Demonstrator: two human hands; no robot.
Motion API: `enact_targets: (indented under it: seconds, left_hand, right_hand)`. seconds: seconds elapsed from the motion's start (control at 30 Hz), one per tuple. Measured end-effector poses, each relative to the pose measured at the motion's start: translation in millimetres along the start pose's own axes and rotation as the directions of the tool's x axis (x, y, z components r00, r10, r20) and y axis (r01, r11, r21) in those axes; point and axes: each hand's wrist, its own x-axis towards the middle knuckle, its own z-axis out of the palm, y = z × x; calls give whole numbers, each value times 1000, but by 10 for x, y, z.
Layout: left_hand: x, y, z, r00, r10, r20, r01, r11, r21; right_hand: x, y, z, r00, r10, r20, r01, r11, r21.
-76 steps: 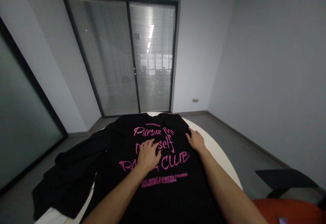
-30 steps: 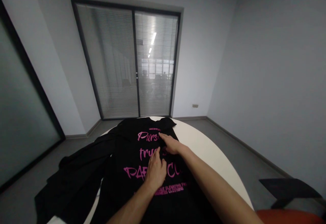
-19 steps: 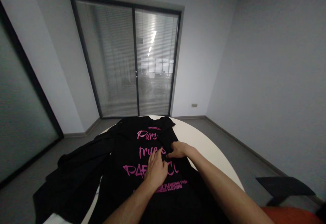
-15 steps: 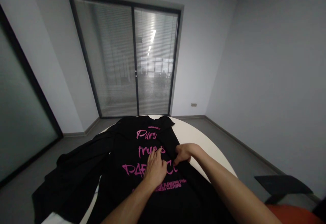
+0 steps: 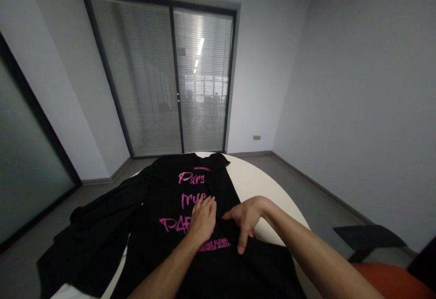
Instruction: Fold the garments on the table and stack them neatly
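A black shirt [image 5: 163, 258] with pink lettering lies spread over a round table, its right side folded inward over the ends of the printed words. My left hand [image 5: 203, 219] rests flat on the front of the shirt, over the lettering, fingers stretched out along the fold. At the folded right edge is my right hand [image 5: 245, 219], with thumb and forefinger spread apart against the black cloth. Its other fingers are partly hidden. The left sleeve [image 5: 102, 199] stretches loosely out to the left, bunched in wrinkles.
The pale tabletop [image 5: 262, 178] shows to the right of the shirt. A white piece [image 5: 70, 292] peeks out at the bottom left. An orange chair seat [image 5: 388, 278] with a dark part [image 5: 368, 236] stands at the right. Behind is a glass door [image 5: 146, 85] with blinds.
The right side of the shirt has come further inward, covering more of the lettering. My right hand has gone from gripping the cloth to spread fingers. My left hand stays on the shirt.
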Motion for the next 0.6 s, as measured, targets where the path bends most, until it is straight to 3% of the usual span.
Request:
enact_targets:
  seconds: [0.23,0.33,0.4,0.47,0.53,0.57,0.6]
  left_hand:
    - [62,47,-60,1000,-1,-10,1,998,55]
    - [74,22,-64,1000,24,1,-24,996,85]
    - [76,-9,-44,1000,29,4,-30,994,108]
    - [74,-47,-10,999,41,-1,-41,990,133]
    - [72,-83,27,998,61,-4,-60,986,155]
    - [72,-100,43,998,70,-4,-69,984,163]
    - [74,-116,57,997,78,-4,-76,983,168]
  right_hand:
    - [-182,-205,240,966,-121,227,93,987,131]
    - [-233,-322,315,870,-157,468,35,965,260]
    - [-214,-311,318,827,-198,526,35,952,305]
    - [-149,-212,269,885,-252,391,121,936,330]
    - [-46,-48,177,953,-293,82,254,913,318]
    - [16,46,123,950,-289,-118,311,912,268]
    - [84,140,70,902,-276,-331,349,919,183]
